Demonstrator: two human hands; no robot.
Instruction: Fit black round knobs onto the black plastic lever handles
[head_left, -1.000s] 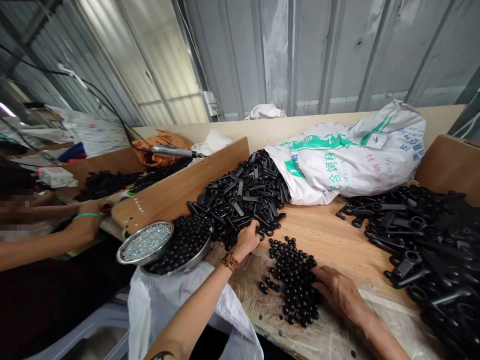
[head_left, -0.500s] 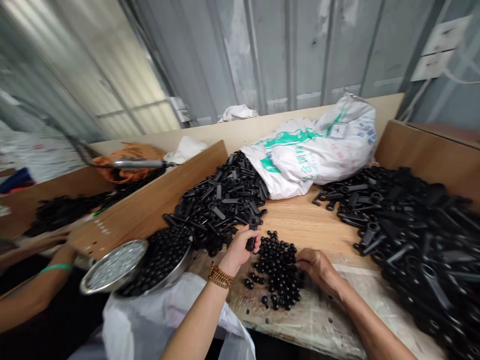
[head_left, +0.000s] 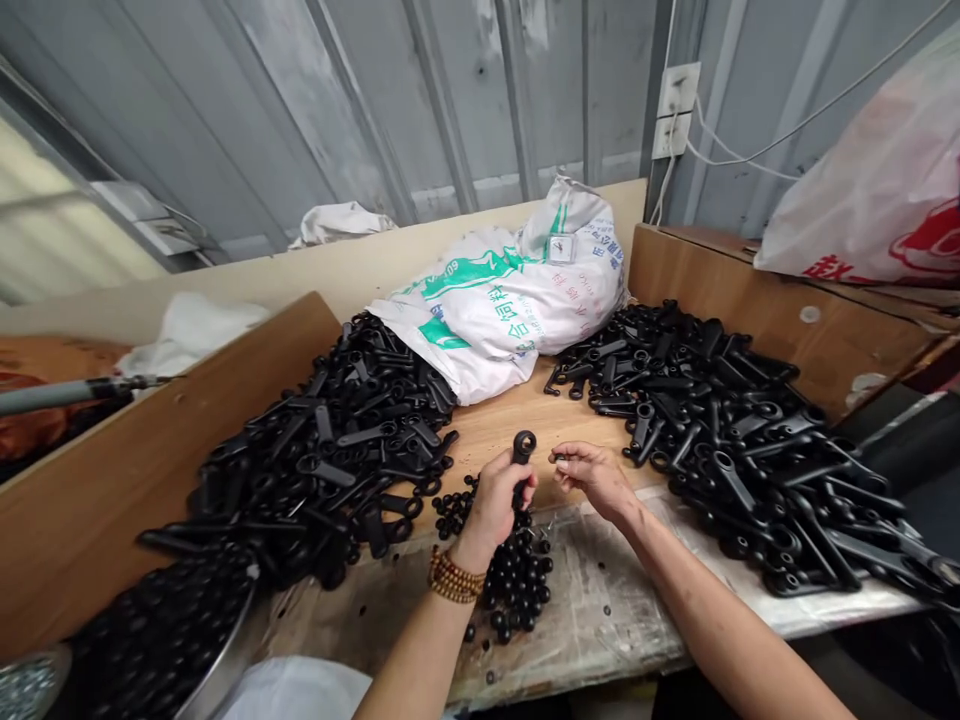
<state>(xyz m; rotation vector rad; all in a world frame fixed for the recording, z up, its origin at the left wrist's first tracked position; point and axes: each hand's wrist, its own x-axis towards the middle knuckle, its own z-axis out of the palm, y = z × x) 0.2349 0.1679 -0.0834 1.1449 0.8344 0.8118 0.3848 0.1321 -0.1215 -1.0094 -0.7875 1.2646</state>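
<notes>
My left hand (head_left: 499, 510), with a beaded bracelet (head_left: 452, 578) at its wrist, is closed around a black lever with a ring-shaped end (head_left: 525, 445). The ring points up and away from me. Just to the right, my right hand (head_left: 596, 478) pinches a small dark piece (head_left: 559, 459) between thumb and fingertips; its kind is too small to make out. The two hands are close but apart. Below the left hand lies a pile of black balls (head_left: 517, 580), partly covered by that hand and wrist.
Black levers form a heap on the left (head_left: 352, 430) and another on the right (head_left: 720, 430). A white printed sack (head_left: 510, 300) lies behind. At lower left are a metal bowl (head_left: 234, 640) of black balls and a container of small metal parts (head_left: 30, 685). A wooden divider (head_left: 187, 440) borders the left.
The view has turned to the right. My right hand has risen from the ball pile with a small piece in its fingers, and now is beside the left hand's lever.
</notes>
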